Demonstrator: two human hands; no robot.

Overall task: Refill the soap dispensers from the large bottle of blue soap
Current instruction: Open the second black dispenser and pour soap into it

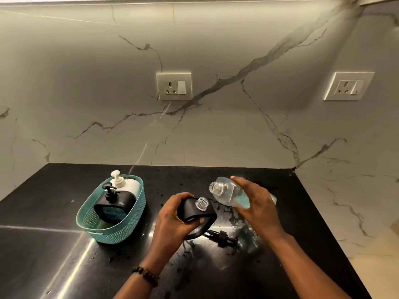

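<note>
My left hand (172, 216) grips the black dispenser (195, 211) by its body, tilting it so its open threaded neck (201, 203) faces up toward the big bottle, which I judge gives the soap a steady target. My right hand (257, 203) is wrapped around the clear bottle (228, 194), holding it tipped on its side with the open mouth (214, 188) just above and beside the dispenser's neck; the blue soap (243, 201) pools low in the bottle, well short of the mouth, so I reckon the pour has not started. The pump top (220, 235) lies on the black surface (54, 244) just behind the dispenser, off so the neck is free. To the left, well apart, a teal basket (86, 221) holds another black dispenser (114, 203) and a white one (126, 183), both with pumps on. My right hand covers much of the bottle, so I cannot tell how much soap is left, nor how full the dispenser is. The wet marks on the surface are hard to read in the glare.
</note>
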